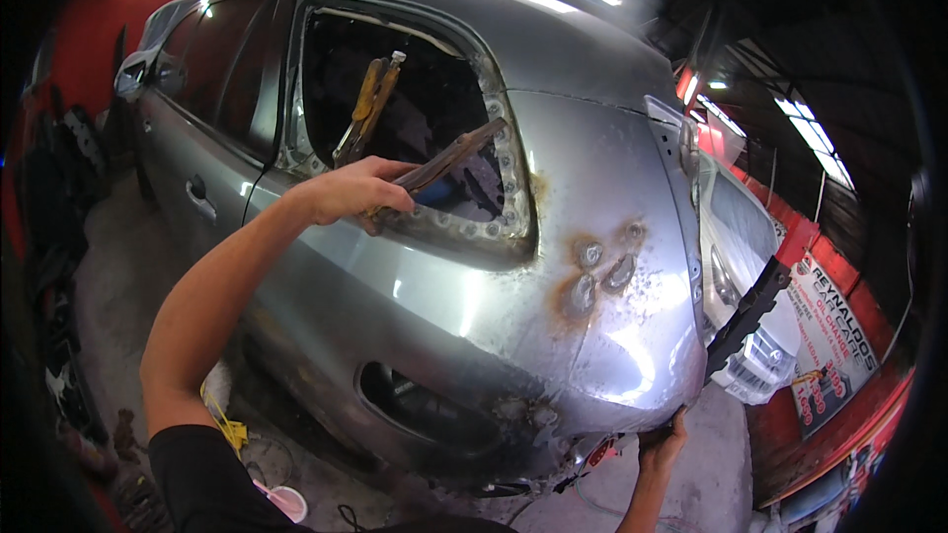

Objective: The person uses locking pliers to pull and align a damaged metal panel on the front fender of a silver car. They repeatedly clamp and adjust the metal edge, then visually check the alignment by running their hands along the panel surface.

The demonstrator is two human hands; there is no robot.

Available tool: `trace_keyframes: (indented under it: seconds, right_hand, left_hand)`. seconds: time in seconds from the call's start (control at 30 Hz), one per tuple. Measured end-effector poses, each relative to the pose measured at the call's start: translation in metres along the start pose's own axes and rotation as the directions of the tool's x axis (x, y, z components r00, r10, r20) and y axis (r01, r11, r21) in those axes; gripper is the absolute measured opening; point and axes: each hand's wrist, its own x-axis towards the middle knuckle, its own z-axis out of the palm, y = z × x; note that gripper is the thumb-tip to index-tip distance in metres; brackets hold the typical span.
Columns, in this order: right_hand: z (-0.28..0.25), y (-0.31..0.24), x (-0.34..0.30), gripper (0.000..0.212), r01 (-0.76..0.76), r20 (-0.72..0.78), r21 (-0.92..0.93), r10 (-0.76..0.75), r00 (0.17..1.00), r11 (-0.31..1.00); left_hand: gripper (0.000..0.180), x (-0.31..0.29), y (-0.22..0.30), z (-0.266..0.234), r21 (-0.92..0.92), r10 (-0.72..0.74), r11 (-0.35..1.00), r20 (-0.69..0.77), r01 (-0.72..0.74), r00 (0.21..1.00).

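A grey car body [425, 286] fills the middle, its rear side window opening [326, 89] without glass. My left hand [360, 190] is closed around a long, worn brown bar [449, 160] that slants up to the right across the opening. Just beyond that hand, a clamping tool with yellow-brown handles [367, 104] stands at the opening's lower edge. My right hand [664, 442] grips the lower rear corner of the body panel, its fingers partly hidden there. Rusty weld patches [583, 291] mark the panel between my hands.
To the right, a black bracket [750, 316] juts past the car's rear edge, near a plastic-covered silver car [755, 355]. A printed banner [834, 345] hangs on the red wall. On the floor at lower left are a yellow object [233, 431] and a white-rimmed tub [288, 503].
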Motion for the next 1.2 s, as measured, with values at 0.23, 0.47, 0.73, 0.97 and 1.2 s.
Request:
trace_keyframes:
  seconds: [0.23,0.47,0.73,0.97,1.2]
  right_hand:
    - [-0.010,0.003,0.006,0.066,0.007,-0.003,-0.048,-0.007,1.000,0.999]
    - [0.008,0.000,-0.001,0.063,0.020,0.036,-0.087,-0.017,0.999,0.996]
    - [0.008,0.000,0.000,0.060,0.032,-0.032,-0.092,-0.036,0.999,0.995]
    - [0.019,-0.002,-0.002,0.061,0.026,-0.079,-0.105,-0.034,0.996,0.994]
    - [0.027,-0.003,-0.004,0.066,0.056,-0.093,-0.059,-0.062,0.994,0.997]
  left_hand:
    - [0.067,0.015,0.000,-0.001,0.334,0.138,0.935,-0.023,-0.122,0.990]
    - [0.062,0.021,-0.007,-0.004,0.418,0.172,0.899,-0.057,-0.133,0.983]
    - [0.066,0.020,-0.005,-0.008,0.362,0.196,0.915,-0.017,-0.177,0.980]
    - [0.074,0.016,0.010,-0.008,0.348,0.126,0.929,0.013,-0.123,0.992]
    - [0.079,0.020,0.012,-0.006,0.320,0.113,0.941,0.017,-0.113,0.993]
